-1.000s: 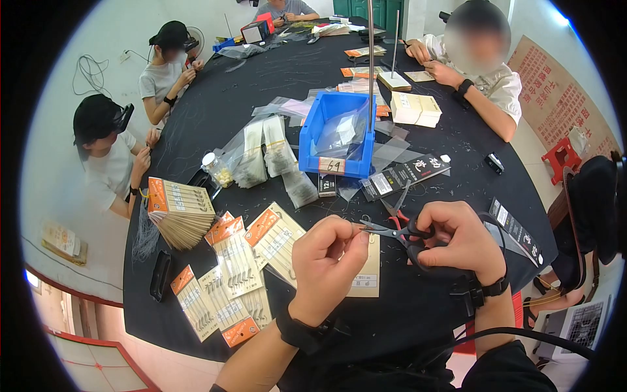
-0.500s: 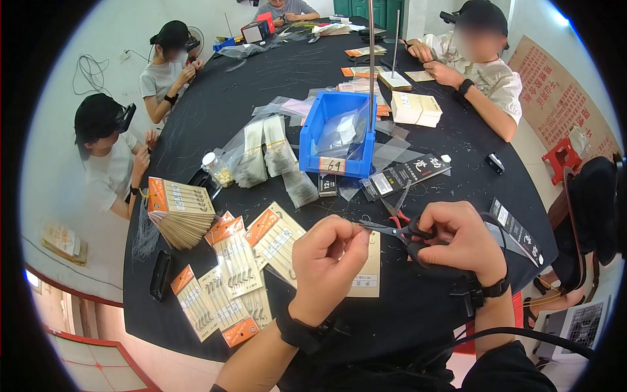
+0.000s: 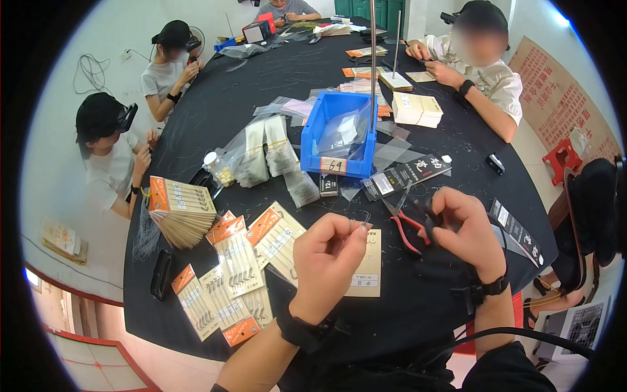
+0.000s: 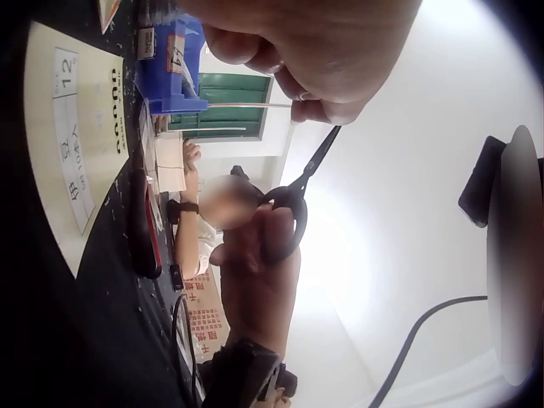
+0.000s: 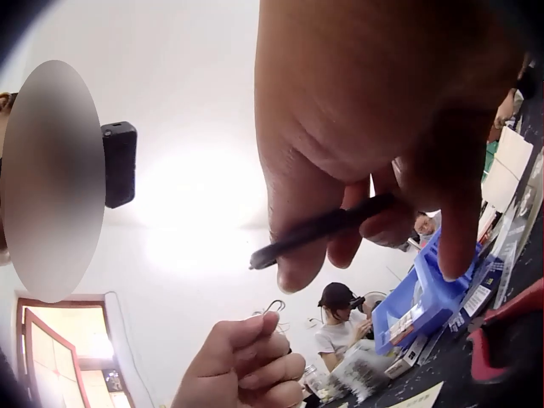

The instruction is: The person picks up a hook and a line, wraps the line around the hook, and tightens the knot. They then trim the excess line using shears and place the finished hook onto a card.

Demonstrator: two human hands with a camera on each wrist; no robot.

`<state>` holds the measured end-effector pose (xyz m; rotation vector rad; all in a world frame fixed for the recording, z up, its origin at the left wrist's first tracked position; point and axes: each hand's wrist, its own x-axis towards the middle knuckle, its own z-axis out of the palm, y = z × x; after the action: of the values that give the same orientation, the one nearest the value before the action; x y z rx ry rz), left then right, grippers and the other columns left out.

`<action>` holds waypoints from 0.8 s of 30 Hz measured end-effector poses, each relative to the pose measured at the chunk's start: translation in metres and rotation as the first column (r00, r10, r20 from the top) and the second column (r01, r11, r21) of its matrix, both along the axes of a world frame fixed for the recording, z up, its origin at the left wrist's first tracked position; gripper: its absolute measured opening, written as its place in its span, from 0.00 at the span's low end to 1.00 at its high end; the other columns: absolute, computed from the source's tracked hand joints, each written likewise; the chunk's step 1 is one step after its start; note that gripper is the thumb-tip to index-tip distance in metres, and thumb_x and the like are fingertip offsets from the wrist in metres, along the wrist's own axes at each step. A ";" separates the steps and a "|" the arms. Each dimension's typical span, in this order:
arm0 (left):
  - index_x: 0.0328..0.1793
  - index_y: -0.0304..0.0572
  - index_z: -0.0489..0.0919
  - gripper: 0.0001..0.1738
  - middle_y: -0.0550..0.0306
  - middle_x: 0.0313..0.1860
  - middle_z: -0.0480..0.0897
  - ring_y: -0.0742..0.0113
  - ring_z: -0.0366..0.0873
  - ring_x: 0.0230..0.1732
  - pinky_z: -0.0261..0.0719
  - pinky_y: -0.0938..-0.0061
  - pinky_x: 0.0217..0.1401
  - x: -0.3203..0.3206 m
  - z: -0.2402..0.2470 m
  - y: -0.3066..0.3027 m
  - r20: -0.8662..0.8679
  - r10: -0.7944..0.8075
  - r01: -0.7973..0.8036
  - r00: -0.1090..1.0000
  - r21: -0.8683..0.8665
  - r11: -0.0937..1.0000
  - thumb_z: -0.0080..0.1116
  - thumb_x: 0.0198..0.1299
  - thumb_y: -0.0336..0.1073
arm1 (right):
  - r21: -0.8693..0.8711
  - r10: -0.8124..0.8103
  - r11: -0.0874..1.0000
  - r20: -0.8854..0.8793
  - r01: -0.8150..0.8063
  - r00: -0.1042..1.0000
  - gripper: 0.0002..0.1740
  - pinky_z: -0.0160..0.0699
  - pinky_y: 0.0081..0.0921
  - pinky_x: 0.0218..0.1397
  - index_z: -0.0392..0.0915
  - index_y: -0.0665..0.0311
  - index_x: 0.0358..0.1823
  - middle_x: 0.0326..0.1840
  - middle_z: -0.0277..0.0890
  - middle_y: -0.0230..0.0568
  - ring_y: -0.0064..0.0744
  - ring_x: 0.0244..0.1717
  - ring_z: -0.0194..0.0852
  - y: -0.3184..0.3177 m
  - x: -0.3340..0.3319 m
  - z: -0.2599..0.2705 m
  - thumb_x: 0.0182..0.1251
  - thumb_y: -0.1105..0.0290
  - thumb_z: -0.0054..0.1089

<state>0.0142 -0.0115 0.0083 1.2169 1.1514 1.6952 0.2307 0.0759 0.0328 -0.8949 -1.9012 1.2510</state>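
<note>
My left hand [image 3: 330,264] pinches a small fish hook [image 3: 366,220] between thumb and forefinger; the hook's bend [image 5: 276,306] stands up above the fingertips in the right wrist view. My right hand [image 3: 467,228] holds black-handled scissors [image 4: 293,208], with fingers through the loops. Their blades point toward the left hand in the left wrist view, apart from the hook. Below the hands lies a beige hook card [image 3: 369,261] with a white label, partly hidden by the left hand. A red-handled tool [image 3: 406,235] with pointed metal tips lies just beside the scissors.
Filled hook cards [image 3: 225,287] and a fanned card bundle [image 3: 181,209] lie at left. Ahead stand a blue bin [image 3: 336,140] with a metal rod and a small jar [image 3: 217,170]. Black packets [image 3: 408,178] lie at right. Other people sit around the black table.
My right hand has drawn the scissors away from the left fingertips, to the right and slightly up. The left hand has barely moved and still pinches the hook.
</note>
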 end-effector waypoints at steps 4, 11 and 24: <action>0.34 0.36 0.74 0.06 0.61 0.34 0.79 0.83 0.72 0.35 0.72 0.84 0.39 -0.001 0.000 -0.001 0.029 -0.016 0.017 0.999 -0.038 0.999 0.56 0.65 0.26 | -0.064 0.006 0.998 -0.201 -0.019 0.979 0.24 0.68 0.21 0.37 0.66 0.66 0.37 0.32 0.62 0.33 0.21 0.32 0.61 -0.012 -0.011 0.001 0.43 0.73 0.73; 0.34 0.33 0.75 0.05 0.67 0.31 0.78 0.89 0.67 0.30 0.65 0.90 0.31 0.001 -0.003 0.001 0.070 -0.002 0.003 0.998 -0.007 1.000 0.59 0.63 0.24 | 0.307 0.028 0.949 0.150 -0.073 0.988 0.25 0.72 0.22 0.38 0.65 0.65 0.31 0.30 0.62 0.34 0.25 0.31 0.64 -0.002 -0.012 0.008 0.34 0.69 0.74; 0.34 0.33 0.76 0.04 0.67 0.31 0.79 0.90 0.68 0.29 0.65 0.91 0.30 0.001 0.001 -0.002 0.042 -0.028 0.027 0.999 0.022 0.999 0.59 0.62 0.23 | 0.242 0.007 0.968 0.242 -0.068 0.970 0.20 0.65 0.16 0.25 0.71 0.64 0.28 0.22 0.70 0.29 0.17 0.21 0.68 -0.006 -0.011 0.016 0.35 0.69 0.74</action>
<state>0.0154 -0.0132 0.0089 1.1995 1.0889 1.7085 0.2199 0.0701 0.0483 -0.9110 -2.2169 0.9290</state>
